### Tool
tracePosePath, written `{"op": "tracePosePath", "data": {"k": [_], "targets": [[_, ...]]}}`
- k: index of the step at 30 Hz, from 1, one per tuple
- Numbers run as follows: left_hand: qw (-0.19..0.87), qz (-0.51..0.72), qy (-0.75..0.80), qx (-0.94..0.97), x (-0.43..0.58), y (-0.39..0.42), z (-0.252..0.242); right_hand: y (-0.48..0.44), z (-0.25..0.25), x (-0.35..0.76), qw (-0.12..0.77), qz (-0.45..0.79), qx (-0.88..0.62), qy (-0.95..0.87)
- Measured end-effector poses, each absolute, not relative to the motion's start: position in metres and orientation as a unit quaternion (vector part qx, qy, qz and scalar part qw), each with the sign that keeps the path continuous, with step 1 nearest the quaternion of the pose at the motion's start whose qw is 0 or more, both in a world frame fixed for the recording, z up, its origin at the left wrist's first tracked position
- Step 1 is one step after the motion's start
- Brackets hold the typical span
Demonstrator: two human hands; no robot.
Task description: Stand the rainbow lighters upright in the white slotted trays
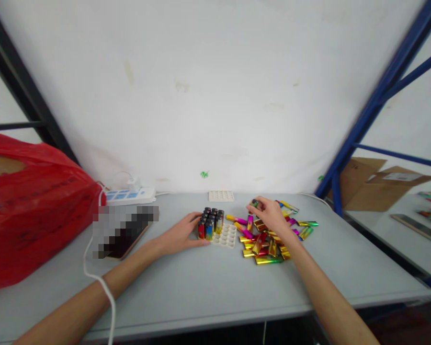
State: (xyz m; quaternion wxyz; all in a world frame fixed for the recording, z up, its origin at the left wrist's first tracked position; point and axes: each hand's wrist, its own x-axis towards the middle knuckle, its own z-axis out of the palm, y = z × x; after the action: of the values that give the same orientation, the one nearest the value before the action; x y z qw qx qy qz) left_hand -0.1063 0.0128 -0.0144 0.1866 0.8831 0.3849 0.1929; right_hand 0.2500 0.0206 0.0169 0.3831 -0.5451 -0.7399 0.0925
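Small colourful lighters [209, 230] with black tops stand upright in rows on the left part of a white tray [230, 236] with round hollows. My left hand [181, 235] holds this tray at its left side, thumb by the front corner and fingers by the back one. Up behind the loose pile, my right hand [267, 211] pinches a single dark-topped lighter [255, 204], mostly covered by the fingers. Below that hand and wrist lies a heap of shiny gold, pink and green lighters [260, 242], jumbled on their sides.
A second white tray [221, 196] lies by the wall. To the left are a partly blurred phone [129, 239], a power strip [131, 195] and a large red bag [39, 206]. A white cable [93, 275] crosses my left forearm. Cardboard boxes [373, 184] stand beyond the blue frame [380, 96].
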Motion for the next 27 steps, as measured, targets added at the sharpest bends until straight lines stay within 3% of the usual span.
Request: {"op": "tracePosePath", "data": {"k": [4,8,11,19,27], "targets": [[0.177,0.198,0.375,0.888,-0.107,0.014,-0.016,0.02,0.015,0.237,0.432,0.187,-0.516,-0.716],[0.182,0.201,0.382,0.884,-0.107,0.015,-0.017,0.011,0.015,0.223,0.429,0.377,-0.461,-0.68],[0.189,0.201,0.388,0.879,-0.106,0.014,-0.016,0.008,0.013,0.213,0.432,0.431,-0.447,-0.654],[0.189,0.194,0.382,0.884,-0.106,0.012,-0.014,0.009,0.002,0.199,0.45,0.212,-0.525,-0.691],[0.186,0.206,0.372,0.886,-0.106,0.012,-0.014,0.005,0.004,0.192,0.441,0.159,-0.526,-0.71]]}}
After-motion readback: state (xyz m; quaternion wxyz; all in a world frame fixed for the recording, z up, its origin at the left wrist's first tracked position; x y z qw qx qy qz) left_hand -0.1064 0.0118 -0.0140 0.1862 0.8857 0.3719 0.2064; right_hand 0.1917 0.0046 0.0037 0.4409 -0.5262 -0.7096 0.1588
